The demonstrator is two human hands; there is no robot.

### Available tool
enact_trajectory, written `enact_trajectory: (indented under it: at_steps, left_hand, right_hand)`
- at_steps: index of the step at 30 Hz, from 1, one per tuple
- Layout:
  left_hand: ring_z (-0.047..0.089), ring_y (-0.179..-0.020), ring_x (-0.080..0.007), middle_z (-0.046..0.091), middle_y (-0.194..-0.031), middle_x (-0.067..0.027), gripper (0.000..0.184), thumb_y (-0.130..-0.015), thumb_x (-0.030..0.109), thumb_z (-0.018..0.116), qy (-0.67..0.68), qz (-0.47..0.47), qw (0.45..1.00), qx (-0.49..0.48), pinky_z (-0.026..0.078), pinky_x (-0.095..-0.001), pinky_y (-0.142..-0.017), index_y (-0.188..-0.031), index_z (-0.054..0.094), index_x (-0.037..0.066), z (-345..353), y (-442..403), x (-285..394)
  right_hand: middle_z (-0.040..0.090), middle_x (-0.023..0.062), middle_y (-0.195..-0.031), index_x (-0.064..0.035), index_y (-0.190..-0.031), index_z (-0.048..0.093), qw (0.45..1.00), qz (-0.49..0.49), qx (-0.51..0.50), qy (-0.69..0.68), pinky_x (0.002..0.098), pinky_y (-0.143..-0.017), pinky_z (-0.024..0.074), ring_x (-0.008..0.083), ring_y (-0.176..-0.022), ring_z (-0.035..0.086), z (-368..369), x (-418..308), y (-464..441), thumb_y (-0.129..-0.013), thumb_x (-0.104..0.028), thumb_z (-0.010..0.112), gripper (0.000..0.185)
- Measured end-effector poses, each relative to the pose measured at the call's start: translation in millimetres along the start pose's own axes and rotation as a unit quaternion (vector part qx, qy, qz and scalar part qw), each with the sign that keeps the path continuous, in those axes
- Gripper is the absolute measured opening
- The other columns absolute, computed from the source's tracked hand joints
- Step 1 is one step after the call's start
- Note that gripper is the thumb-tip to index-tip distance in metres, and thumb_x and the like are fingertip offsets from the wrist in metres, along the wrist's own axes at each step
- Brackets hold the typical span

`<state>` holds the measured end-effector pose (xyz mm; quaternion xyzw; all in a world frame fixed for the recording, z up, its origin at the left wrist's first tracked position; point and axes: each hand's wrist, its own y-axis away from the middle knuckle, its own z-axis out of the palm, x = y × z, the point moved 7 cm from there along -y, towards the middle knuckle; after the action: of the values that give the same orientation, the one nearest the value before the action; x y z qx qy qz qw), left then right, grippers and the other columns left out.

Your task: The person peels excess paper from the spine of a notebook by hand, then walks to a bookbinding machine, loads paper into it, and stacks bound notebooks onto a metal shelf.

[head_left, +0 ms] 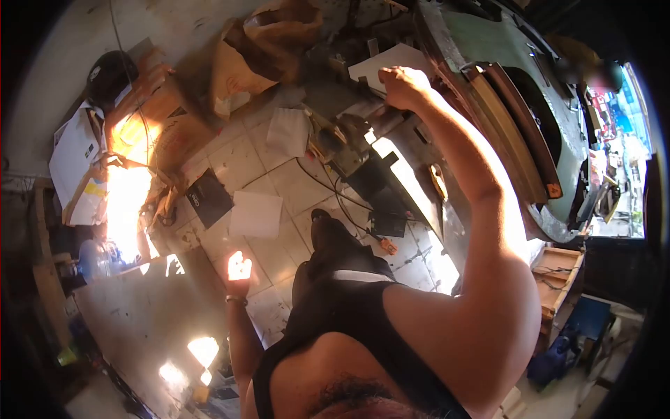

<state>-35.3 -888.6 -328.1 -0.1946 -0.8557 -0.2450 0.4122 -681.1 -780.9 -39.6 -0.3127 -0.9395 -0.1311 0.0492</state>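
Note:
My right hand is stretched far forward, its fingers curled closed at the near edge of a pale sheet. Whether anything is between those fingers is too small to tell. Low at my left side, my left hand is in bright sunlight above the tiled floor, with a band on its wrist. Glare washes out its fingers, so their pose is unclear. The nearest thing to it is a white sheet on the floor, beside a dark flat packet.
Cardboard boxes and brown paper bags stand at the upper left. A large green metal panel with long wooden strips is at the right. Cables and an orange plug lie near my feet. A person is at the upper right.

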Motion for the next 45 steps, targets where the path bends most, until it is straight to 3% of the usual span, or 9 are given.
enact_trajectory:
  at_steps: [8, 15, 17, 24, 33, 35, 37, 39, 45]
  left_hand:
    - [0.068, -0.12, -0.025, 0.069, -0.132, -0.016, 0.047, -0.101, 0.02, 0.073, -0.002, -0.042, 0.998, 0.036, 0.054, -0.0391, -0.102, -0.142, 0.06, 0.003, -57.8, -71.5, 47.5]
    - [0.069, -0.116, -0.0279, 0.072, -0.122, -0.0187, 0.044, -0.101, 0.023, 0.071, 0.016, -0.217, 0.974, 0.06, 0.055, -0.0391, -0.099, -0.138, 0.062, 0.001, -67.0, 68.7, -122.3]
    - [0.07, -0.096, -0.0227, 0.073, -0.111, -0.0151, 0.041, -0.105, 0.023, 0.067, -0.373, 0.173, 0.911, -0.007, 0.057, -0.0388, -0.084, -0.135, 0.062, -0.005, -56.6, 109.0, -151.7]
    - [0.07, -0.108, -0.0265, 0.073, -0.117, -0.0171, 0.042, -0.104, 0.022, 0.067, -0.089, -0.296, 0.95, -0.044, 0.054, -0.0397, -0.095, -0.136, 0.063, -0.004, -72.1, 130.1, -176.4]
    - [0.068, -0.116, -0.0262, 0.072, -0.126, -0.0136, 0.041, -0.104, 0.021, 0.063, 0.108, -0.168, 0.975, 0.096, 0.053, -0.0357, -0.101, -0.134, 0.064, -0.006, -137.8, -106.8, -116.3]
    - [0.061, -0.094, -0.0099, 0.068, -0.109, -0.0037, 0.034, -0.107, 0.018, 0.065, -0.19, 0.173, 0.961, 0.106, 0.05, -0.0261, -0.08, -0.133, 0.064, -0.004, -153.9, -188.0, -74.5]
    - [0.057, -0.088, -0.008, 0.063, -0.103, 0.0001, 0.033, -0.107, 0.013, 0.063, 0.339, 0.186, 0.922, 0.001, 0.049, -0.0243, -0.078, -0.134, 0.063, -0.004, -163.2, -279.1, -31.9]
    - [0.055, -0.088, -0.0073, 0.062, -0.105, -0.0002, 0.03, -0.107, 0.008, 0.06, 0.111, 0.109, 0.984, 0.087, 0.048, -0.0225, -0.078, -0.135, 0.062, -0.003, -171.6, -315.3, 122.4]
    - [0.061, -0.127, -0.018, 0.063, -0.141, -0.0107, 0.039, -0.107, 0.008, 0.06, 0.159, 0.288, 0.941, -0.08, 0.049, -0.0311, -0.112, -0.145, 0.056, -0.001, -139.0, -591.1, 235.6]
  right_hand:
    - [0.067, 0.0135, -0.133, -0.0094, -0.132, 0.063, 0.985, 0.039, -0.132, 0.106, 0.0439, -0.1, 0.0557, 0.0313, -0.121, 0.069, 43.9, -7.5, 8.9, -0.087, -0.024, 0.078, 0.049]
    - [0.063, 0.0151, -0.131, -0.0109, -0.13, 0.062, 0.987, 0.054, -0.091, 0.122, 0.0436, -0.099, 0.0552, 0.0324, -0.119, 0.069, 46.9, -2.1, 23.5, -0.087, -0.017, 0.074, 0.045]
    - [0.059, 0.0177, -0.134, -0.0113, -0.137, 0.055, 0.988, 0.097, -0.059, 0.102, 0.0467, -0.092, 0.0585, 0.0358, -0.112, 0.072, 22.7, 2.5, 30.0, -0.085, -0.02, 0.077, 0.057]
    - [0.062, 0.0206, -0.128, -0.0129, -0.142, 0.048, 0.966, 0.214, 0.108, -0.093, 0.049, -0.088, 0.0604, 0.041, -0.105, 0.072, 31.7, 31.9, 47.1, -0.08, -0.019, 0.086, 0.073]
    - [0.054, 0.0264, -0.15, 0.0019, -0.151, 0.047, 0.8, 0.371, 0.2, -0.426, 0.0434, -0.112, 0.0472, 0.0391, -0.134, 0.058, 52.6, 48.9, 49.2, -0.071, -0.046, 0.093, 0.104]
    - [0.054, 0.0262, -0.152, 0.0061, -0.153, 0.044, 0.734, 0.426, 0.261, -0.459, 0.0446, -0.118, 0.0409, 0.0383, -0.14, 0.053, 66.0, 59.3, 45.8, -0.076, -0.051, 0.091, 0.107]
    - [0.053, 0.0252, -0.151, 0.004, -0.156, 0.04, 0.693, 0.429, 0.299, -0.497, 0.045, -0.114, 0.0447, 0.0365, -0.14, 0.052, 67.9, 57.6, 43.5, -0.077, -0.045, 0.092, 0.107]
    - [0.051, 0.0237, -0.151, 0.0016, -0.159, 0.035, 0.604, 0.438, 0.305, -0.592, 0.0467, -0.11, 0.0485, 0.0342, -0.14, 0.051, 50.5, 39.7, 43.8, -0.078, -0.038, 0.093, 0.107]
    - [0.045, 0.0144, -0.16, -0.0068, -0.165, 0.032, 0.517, 0.484, 0.289, -0.644, 0.0567, -0.11, 0.0389, 0.032, -0.144, 0.045, 71.4, 36.8, 30.2, -0.09, -0.042, 0.083, 0.097]
